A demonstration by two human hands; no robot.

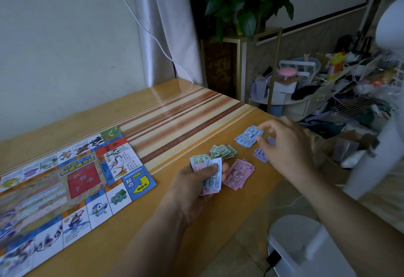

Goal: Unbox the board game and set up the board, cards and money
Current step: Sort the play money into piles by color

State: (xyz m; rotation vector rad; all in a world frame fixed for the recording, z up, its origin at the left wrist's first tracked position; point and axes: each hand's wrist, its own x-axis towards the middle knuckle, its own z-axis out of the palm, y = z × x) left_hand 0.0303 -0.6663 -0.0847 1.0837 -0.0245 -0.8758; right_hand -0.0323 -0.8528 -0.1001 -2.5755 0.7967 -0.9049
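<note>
Step in hand: the person is sorting money by colour, by the look of it; the board point(65, 180) is lying flat on the table point(185, 110).
Left hand point(201, 180): gripping the mixed notes point(213, 175), thumb clamped on top.
Right hand point(284, 145): hovering at the blue pile point(247, 137), thumb and forefinger apart, holding nothing.
Other piles: green pile point(224, 151), pink pile point(239, 174) and purple pile point(261, 154) are lying close by.
Next move: is calling for pinching off the top blue note.

Play money in blue point(249, 137), green point(224, 151), pink point(239, 174) and purple point(260, 154) piles; multicoloured board point(65, 180); orange, brown-striped tablecloth point(179, 112).
</note>
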